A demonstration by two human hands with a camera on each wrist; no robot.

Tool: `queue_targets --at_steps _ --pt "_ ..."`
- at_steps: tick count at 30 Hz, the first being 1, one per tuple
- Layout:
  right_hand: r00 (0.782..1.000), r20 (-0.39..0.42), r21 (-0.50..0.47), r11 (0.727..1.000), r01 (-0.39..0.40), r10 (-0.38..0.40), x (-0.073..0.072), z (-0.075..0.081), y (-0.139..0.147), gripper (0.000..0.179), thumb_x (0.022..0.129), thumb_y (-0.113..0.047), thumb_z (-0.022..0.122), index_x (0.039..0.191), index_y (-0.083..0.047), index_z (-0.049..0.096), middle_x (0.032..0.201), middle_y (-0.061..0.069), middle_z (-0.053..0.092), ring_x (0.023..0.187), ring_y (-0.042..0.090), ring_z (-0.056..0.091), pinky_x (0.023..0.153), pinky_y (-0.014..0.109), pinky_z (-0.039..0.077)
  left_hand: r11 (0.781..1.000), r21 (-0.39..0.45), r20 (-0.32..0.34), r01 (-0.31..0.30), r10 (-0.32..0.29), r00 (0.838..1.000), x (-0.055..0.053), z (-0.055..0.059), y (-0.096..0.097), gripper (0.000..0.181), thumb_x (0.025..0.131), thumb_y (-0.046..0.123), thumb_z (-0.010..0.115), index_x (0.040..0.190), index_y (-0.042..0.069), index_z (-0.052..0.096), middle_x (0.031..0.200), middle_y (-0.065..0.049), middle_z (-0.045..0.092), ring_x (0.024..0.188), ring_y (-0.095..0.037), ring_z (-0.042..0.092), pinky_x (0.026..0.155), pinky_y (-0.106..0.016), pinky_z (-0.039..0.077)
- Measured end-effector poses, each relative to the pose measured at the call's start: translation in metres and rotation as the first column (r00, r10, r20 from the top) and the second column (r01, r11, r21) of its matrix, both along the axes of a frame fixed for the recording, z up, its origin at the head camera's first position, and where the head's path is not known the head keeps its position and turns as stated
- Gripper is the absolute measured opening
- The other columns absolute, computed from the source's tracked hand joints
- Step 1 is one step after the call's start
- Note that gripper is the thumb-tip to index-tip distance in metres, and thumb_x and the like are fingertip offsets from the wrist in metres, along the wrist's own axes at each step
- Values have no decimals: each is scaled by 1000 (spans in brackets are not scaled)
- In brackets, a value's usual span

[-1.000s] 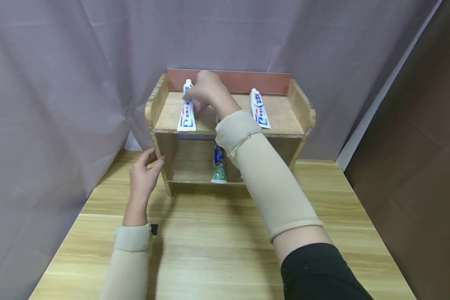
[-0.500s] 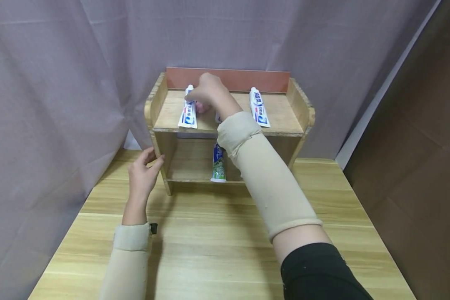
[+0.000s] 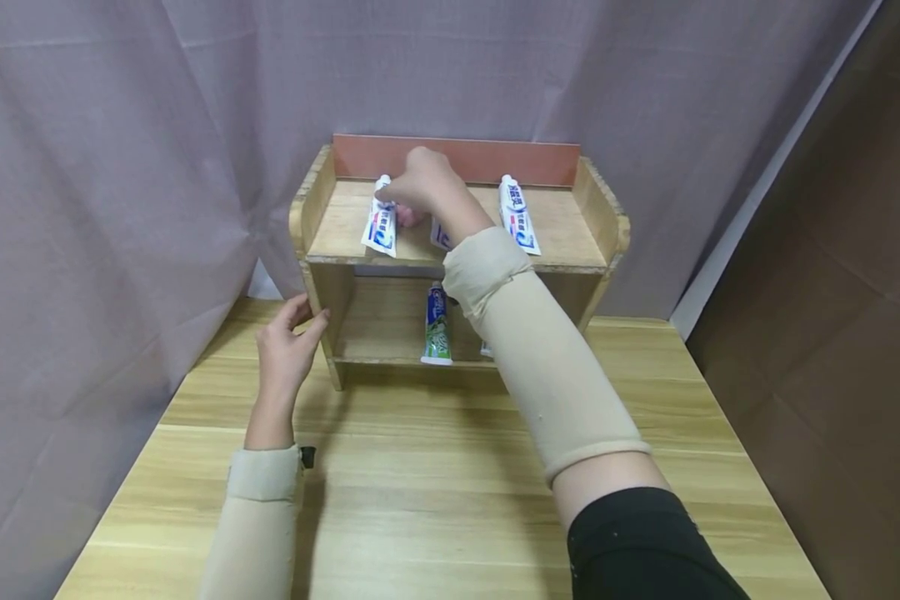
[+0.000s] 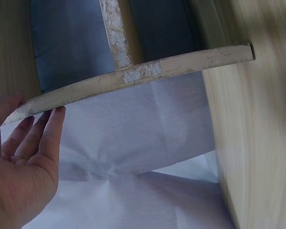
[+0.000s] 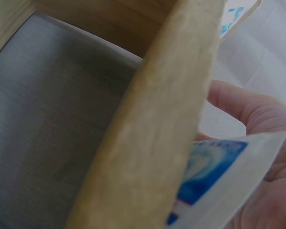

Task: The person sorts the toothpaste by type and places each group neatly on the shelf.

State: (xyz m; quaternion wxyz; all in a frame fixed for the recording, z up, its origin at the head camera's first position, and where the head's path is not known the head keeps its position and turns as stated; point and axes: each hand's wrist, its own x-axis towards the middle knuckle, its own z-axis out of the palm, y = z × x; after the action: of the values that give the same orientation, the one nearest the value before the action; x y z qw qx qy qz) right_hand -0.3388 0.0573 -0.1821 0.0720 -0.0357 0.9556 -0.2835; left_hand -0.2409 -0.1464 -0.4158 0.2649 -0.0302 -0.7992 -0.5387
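A small wooden two-tier shelf (image 3: 408, 267) stands on the table. My left hand (image 3: 288, 350) grips its left side panel, thumb on one face and fingers on the other in the left wrist view. On the upper tier my right hand (image 3: 423, 183) pinches the upper part of a white-and-blue toothpaste tube (image 3: 380, 229), its crimped end toward me. A second white tube (image 3: 440, 236) lies partly hidden under the right wrist, and a third (image 3: 519, 215) lies farther right. In the right wrist view the shelf edge hides most of the fingers.
On the lower tier lies a blue-and-green toothpaste tube (image 3: 437, 325); beside it, a white tube end (image 3: 486, 350) peeks out behind the sleeve. A reddish back strip (image 3: 510, 162) runs along the shelf's rear. Grey curtain (image 3: 157, 167) hangs behind the wooden table (image 3: 420, 483).
My right hand has drawn the left toothpaste tube slightly right, and its cap sits a little lower. More of the middle tube shows now. The left hand keeps its grip on the panel.
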Motion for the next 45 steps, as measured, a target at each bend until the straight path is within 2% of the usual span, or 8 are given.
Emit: queue_targets --at_steps 10,17,21,26,31,37,41,45 --pt "1000 -11 -23 1000 -20 20 2 0 10 39 93 -39 70 111 -8 56 78 2 69 63 12 69 63 22 53 1000 -8 -14 -6 6 1000 -2 -1 0 31 93 23 72 121 10 71 113 -10 74 108 -22 70 86 -32 59" --pt "997 -49 -53 997 -59 56 8 3 17 31 94 -37 69 99 -7 64 83 5 75 69 15 72 68 23 57 1000 0 -13 -3 3 1000 -2 -2 -1 31 93 23 72 121 11 71 114 -9 74 110 -21 69 86 -28 58" --pt "997 -57 -76 995 -62 58 11 4 20 32 93 -37 71 96 -6 68 83 5 75 67 14 71 68 23 58 1000 5 -15 -7 7 1000 -3 -2 0 30 93 23 72 121 10 71 113 -9 74 110 -21 69 87 -34 59" --pt "993 -100 -94 993 -75 66 17 4 27 34 94 -37 70 99 -4 73 85 6 76 70 15 72 71 22 57 1000 7 -30 -10 11 999 -4 -2 1 29 93 21 72 120 10 72 111 -9 75 109 -22 70 87 -36 59" --pt "989 -133 -123 989 -79 62 21 3 31 37 95 -38 69 105 -3 74 85 6 75 72 17 72 69 23 58 1000 7 -32 -8 9 999 -4 -2 1 30 93 20 72 121 9 71 112 -11 74 110 -25 69 88 -37 59" --pt "979 -194 -211 972 -99 58 32 4 37 37 95 -38 69 107 -3 74 86 6 74 74 17 72 70 25 61 1000 8 -21 -12 12 1000 -4 -2 1 31 93 21 72 122 9 70 113 -10 74 110 -24 69 88 -37 59" --pt "966 -253 -281 951 -131 59 42 3 47 36 95 -38 69 103 -3 73 87 9 73 74 18 72 70 28 62 1000 -5 -22 -21 21 1000 -4 -2 1 30 93 21 72 121 9 70 111 -11 75 109 -24 69 88 -41 59" --pt "952 -300 -341 926 -160 54 52 0 60 35 95 -37 70 102 -2 72 91 12 73 76 20 72 72 31 62 999 -19 -14 -35 34 999 -4 0 1 31 93 23 72 121 10 70 111 -10 75 108 -24 70 87 -39 59"
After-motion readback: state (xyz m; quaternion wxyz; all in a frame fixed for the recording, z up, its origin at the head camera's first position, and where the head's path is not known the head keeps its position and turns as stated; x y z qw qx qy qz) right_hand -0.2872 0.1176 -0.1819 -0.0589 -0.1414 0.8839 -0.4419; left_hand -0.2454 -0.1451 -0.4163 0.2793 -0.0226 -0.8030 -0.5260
